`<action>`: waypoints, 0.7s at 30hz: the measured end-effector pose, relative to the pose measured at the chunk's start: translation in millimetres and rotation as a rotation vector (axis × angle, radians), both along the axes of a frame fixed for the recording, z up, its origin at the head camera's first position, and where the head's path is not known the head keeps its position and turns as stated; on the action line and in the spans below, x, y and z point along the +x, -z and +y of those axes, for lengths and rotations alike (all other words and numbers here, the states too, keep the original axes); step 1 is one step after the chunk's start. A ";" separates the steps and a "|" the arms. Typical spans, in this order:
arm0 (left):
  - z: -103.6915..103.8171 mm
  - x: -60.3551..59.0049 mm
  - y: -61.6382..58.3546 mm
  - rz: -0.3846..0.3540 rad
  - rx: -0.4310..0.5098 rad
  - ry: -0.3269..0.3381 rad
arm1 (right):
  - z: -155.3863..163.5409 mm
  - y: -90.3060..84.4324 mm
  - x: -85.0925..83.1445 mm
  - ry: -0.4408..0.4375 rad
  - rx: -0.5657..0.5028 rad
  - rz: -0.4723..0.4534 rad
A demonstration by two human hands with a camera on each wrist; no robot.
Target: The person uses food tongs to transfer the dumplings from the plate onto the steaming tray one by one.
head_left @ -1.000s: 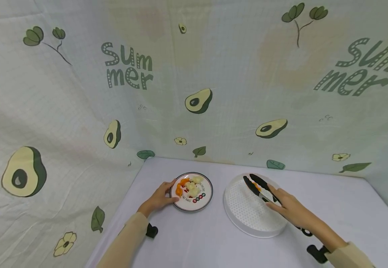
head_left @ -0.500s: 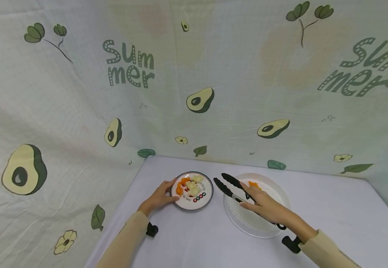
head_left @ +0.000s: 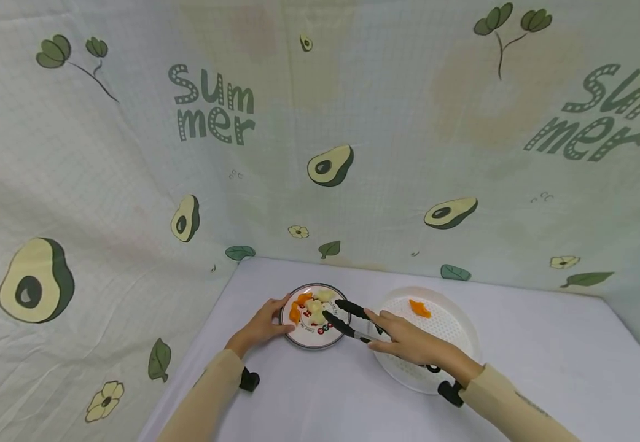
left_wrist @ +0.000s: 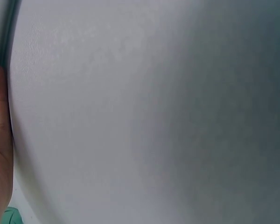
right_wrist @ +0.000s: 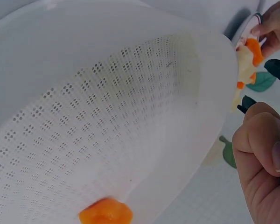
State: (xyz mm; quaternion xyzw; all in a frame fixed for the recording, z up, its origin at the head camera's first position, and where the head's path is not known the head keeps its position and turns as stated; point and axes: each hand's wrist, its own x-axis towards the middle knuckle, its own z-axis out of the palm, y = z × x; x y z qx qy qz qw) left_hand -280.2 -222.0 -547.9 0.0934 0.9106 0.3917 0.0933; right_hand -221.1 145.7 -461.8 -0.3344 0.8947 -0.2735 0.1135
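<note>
My left hand (head_left: pixel 261 329) holds the left rim of a small white plate (head_left: pixel 306 337) with a dark edge and printed lettering. On it lie orange pieces (head_left: pixel 295 313) and pale yellow pieces (head_left: pixel 317 311) of food, soft-looking and irregular. My right hand (head_left: pixel 408 341) grips black-tipped tongs (head_left: pixel 343 326). Their two tips are spread apart over the plate's right part, with nothing visible between them. Beneath the right hand is a round white steamer tray (head_left: pixel 454 328) with small holes. A single orange food piece (right_wrist: pixel 106 213) lies in it, near its far side in the head view.
Both plate and steamer tray stand on a white-covered table (head_left: pixel 541 350), the plate left of the tray. A printed cloth (head_left: pixel 386 123) with avocados and leaves hangs behind and at the left. The left wrist view shows mostly blurred pale surface.
My right hand has moved left with the tongs, from over the steamer tray to over the plate. The orange piece between the tongs earlier now lies in the tray. The left hand stays put.
</note>
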 end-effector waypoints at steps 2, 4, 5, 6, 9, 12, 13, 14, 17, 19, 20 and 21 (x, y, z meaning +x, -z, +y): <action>-0.5 -0.7 0.3 0.011 -0.002 0.003 | -3.8 1.2 -3.6 -0.015 0.019 -0.001; -0.3 -0.8 0.6 0.013 -0.003 0.003 | -7.0 2.6 -6.8 -0.025 0.032 -0.013; -0.1 -0.8 0.9 0.012 0.000 0.002 | -8.5 3.1 -8.0 -0.029 0.039 -0.017; -0.1 -0.9 1.2 0.011 0.003 0.002 | -10.0 3.4 -9.1 -0.032 0.046 -0.024; -0.5 -1.0 1.9 0.009 0.013 0.004 | -14.1 3.9 -12.5 -0.043 0.071 -0.032; -1.7 -1.5 3.2 0.009 0.017 0.014 | -17.9 2.9 -14.2 -0.048 0.093 -0.039; -1.9 -1.6 3.4 0.006 0.019 0.014 | -19.0 2.7 -14.6 -0.045 0.103 -0.037; -2.0 -1.7 3.4 0.005 0.018 0.015 | -20.1 1.9 -14.6 -0.042 0.110 -0.042; -2.0 -1.9 2.6 0.007 0.022 0.019 | -23.4 0.6 -15.0 -0.025 0.119 -0.060; -2.0 -1.5 1.8 0.005 0.027 0.019 | -25.5 0.9 -15.2 -0.015 0.127 -0.068; -2.2 -1.2 1.8 0.006 0.027 0.019 | -26.5 1.3 -15.2 -0.013 0.127 -0.075; -2.3 -0.9 1.9 0.005 0.029 0.020 | -27.5 2.2 -15.4 -0.010 0.131 -0.076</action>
